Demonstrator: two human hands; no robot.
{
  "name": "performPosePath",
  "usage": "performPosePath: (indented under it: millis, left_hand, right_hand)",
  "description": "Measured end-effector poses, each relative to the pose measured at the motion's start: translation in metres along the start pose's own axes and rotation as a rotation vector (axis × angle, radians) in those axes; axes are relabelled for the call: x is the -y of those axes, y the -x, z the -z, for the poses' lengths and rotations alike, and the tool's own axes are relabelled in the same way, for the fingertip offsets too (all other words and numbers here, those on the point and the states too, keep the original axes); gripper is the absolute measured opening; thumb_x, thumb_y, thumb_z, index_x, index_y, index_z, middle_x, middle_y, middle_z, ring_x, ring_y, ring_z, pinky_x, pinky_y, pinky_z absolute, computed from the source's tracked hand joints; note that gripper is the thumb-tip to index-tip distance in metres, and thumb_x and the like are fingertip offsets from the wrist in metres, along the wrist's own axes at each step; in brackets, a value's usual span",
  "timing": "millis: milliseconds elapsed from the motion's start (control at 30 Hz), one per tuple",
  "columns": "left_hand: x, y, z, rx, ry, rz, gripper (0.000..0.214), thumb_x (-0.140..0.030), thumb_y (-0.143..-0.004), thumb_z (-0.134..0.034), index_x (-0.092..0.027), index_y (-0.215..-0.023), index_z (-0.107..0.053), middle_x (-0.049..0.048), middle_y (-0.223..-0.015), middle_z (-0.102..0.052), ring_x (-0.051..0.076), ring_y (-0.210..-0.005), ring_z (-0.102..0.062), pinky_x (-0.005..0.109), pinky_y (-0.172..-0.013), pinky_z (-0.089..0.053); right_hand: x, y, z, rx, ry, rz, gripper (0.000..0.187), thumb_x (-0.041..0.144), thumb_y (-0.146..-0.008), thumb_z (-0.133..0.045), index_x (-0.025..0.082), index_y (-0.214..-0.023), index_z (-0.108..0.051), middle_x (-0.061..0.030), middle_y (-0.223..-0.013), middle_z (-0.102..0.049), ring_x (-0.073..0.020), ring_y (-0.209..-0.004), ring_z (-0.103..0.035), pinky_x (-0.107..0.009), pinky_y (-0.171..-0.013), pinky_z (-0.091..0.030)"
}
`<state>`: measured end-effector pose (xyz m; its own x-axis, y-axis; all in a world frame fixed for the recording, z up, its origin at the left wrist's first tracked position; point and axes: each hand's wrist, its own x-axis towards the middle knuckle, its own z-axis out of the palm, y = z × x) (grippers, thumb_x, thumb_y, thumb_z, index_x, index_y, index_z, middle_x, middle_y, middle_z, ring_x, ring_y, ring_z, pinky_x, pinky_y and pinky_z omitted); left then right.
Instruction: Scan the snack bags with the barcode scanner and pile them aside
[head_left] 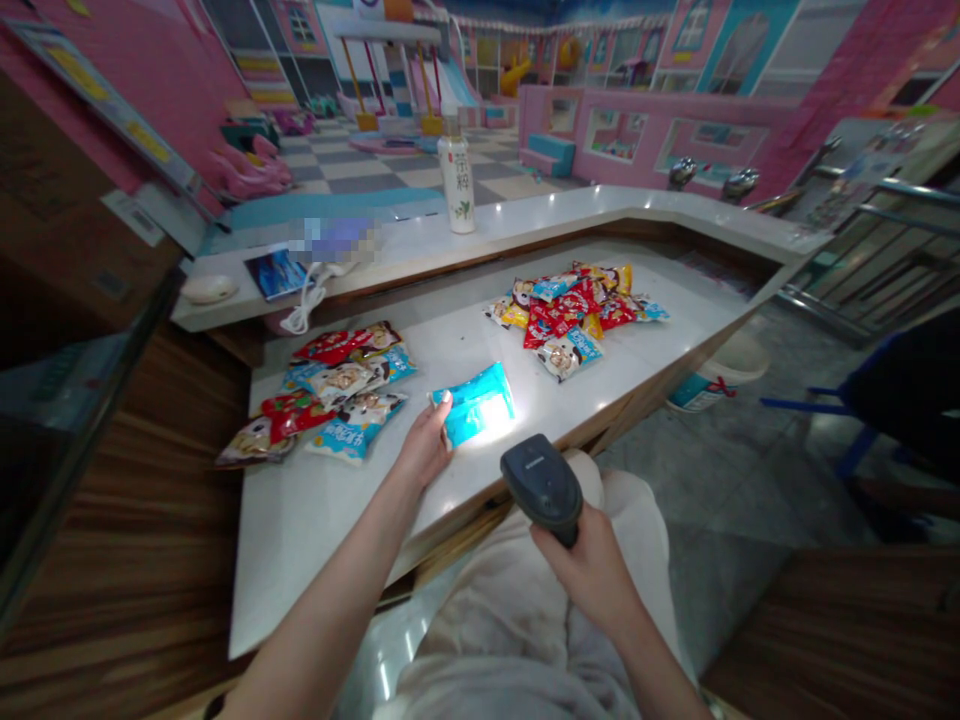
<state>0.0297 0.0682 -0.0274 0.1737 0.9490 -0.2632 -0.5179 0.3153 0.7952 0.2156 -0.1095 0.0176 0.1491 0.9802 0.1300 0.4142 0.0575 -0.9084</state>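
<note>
My left hand (429,440) grips the left end of a blue snack bag (471,402) just over the white counter. Its thumb lies on top of the bag, and a bright patch of light falls on the bag's right part. In my right hand (589,560) is a dark grey barcode scanner (541,482), its head pointing at the bag. To the left lies a pile of red, blue and brown snack bags (341,390). Another pile of snack bags (566,305), red, yellow and blue, rests farther right on the counter.
A raised white ledge (540,212) runs behind the counter (292,540). On it stand a white-labelled bottle (457,180), a phone-like screen (277,272) with a white cable (304,308), and a pale rounded object (209,290). A white bucket (716,375) is on the floor at right.
</note>
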Motion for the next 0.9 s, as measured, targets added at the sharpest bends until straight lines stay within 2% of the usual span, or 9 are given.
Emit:
performPosePath:
  millis: [300,367,433,533,633,733,800,900]
  left_hand:
    - [-0.001,0.001,-0.002,-0.087,-0.002,-0.021,0.026,-0.036,-0.086,-0.072,-0.016,-0.103,-0.069,0.0123,-0.106,-0.077,0.027,-0.103,-0.074,0.04,-0.096,-0.059]
    - [-0.001,-0.004,-0.008,-0.102,-0.031,-0.049,0.029,-0.037,-0.084,-0.074,-0.017,-0.104,-0.07,0.0117,-0.106,-0.077,0.027,-0.103,-0.073,0.041,-0.096,-0.059]
    - [-0.003,-0.014,-0.022,-0.087,-0.093,-0.133,0.033,-0.04,-0.084,-0.073,-0.016,-0.107,-0.07,0.0112,-0.109,-0.076,0.027,-0.106,-0.072,0.041,-0.097,-0.057]
    - [-0.011,-0.041,-0.058,-0.03,-0.3,-0.389,0.041,-0.046,-0.089,-0.066,-0.018,-0.118,-0.067,0.0095,-0.119,-0.073,0.025,-0.113,-0.068,0.038,-0.101,-0.053]
    - [-0.025,-0.078,-0.114,0.002,-0.605,-0.706,0.044,-0.045,-0.096,-0.055,-0.019,-0.131,-0.061,0.0102,-0.129,-0.068,0.024,-0.121,-0.062,0.037,-0.106,-0.047]
    - [-0.036,-0.118,-0.17,0.044,-0.964,-0.956,0.044,-0.033,-0.101,-0.045,-0.02,-0.142,-0.052,0.0124,-0.143,-0.058,0.024,-0.13,-0.056,0.038,-0.112,-0.04]
    - [-0.034,-0.143,-0.197,0.104,-1.262,-1.056,0.049,-0.026,-0.1,-0.044,-0.018,-0.148,-0.046,0.013,-0.154,-0.048,0.024,-0.141,-0.045,0.042,-0.12,-0.029]
    - [-0.02,-0.172,-0.214,0.264,-1.687,-1.015,0.06,-0.033,-0.095,-0.053,-0.018,-0.152,-0.042,0.0133,-0.162,-0.036,0.03,-0.152,-0.027,0.052,-0.125,-0.01]
  right_hand:
    - [-0.004,0.004,0.007,-0.046,0.02,-0.029,0.018,0.023,-0.078,-0.061,0.016,-0.089,-0.073,-0.0037,-0.076,-0.076,-0.0237,-0.071,-0.07,-0.027,-0.066,-0.054]
    - [-0.006,0.005,0.011,-0.07,0.031,-0.048,0.016,0.024,-0.078,-0.061,0.015,-0.086,-0.072,-0.0035,-0.073,-0.075,-0.0234,-0.068,-0.069,-0.027,-0.064,-0.054]
    - [-0.008,0.006,0.015,-0.095,0.043,-0.067,0.016,0.025,-0.078,-0.061,0.015,-0.084,-0.071,-0.0032,-0.07,-0.073,-0.0233,-0.067,-0.069,-0.026,-0.061,-0.053]
    - [-0.013,0.007,0.019,-0.109,0.04,-0.08,0.015,0.026,-0.078,-0.061,0.015,-0.081,-0.071,-0.0029,-0.068,-0.072,-0.0231,-0.066,-0.069,-0.026,-0.059,-0.052]
    - [-0.018,0.007,0.023,-0.118,0.031,-0.095,0.015,0.025,-0.078,-0.061,0.015,-0.081,-0.071,-0.0029,-0.069,-0.073,-0.0228,-0.066,-0.07,-0.025,-0.06,-0.053]
    - [-0.024,0.007,0.029,-0.157,0.04,-0.106,0.015,0.026,-0.078,-0.062,0.015,-0.082,-0.072,-0.0025,-0.068,-0.074,-0.0227,-0.064,-0.07,-0.026,-0.06,-0.054]
    - [-0.027,0.006,0.033,-0.187,0.039,-0.106,0.016,0.027,-0.078,-0.062,0.015,-0.082,-0.072,-0.0025,-0.069,-0.074,-0.0231,-0.064,-0.07,-0.026,-0.06,-0.055]
    - [-0.03,0.004,0.037,-0.212,0.037,-0.106,0.017,0.028,-0.078,-0.063,0.016,-0.083,-0.074,-0.0034,-0.072,-0.077,-0.0239,-0.067,-0.071,-0.026,-0.061,-0.057]
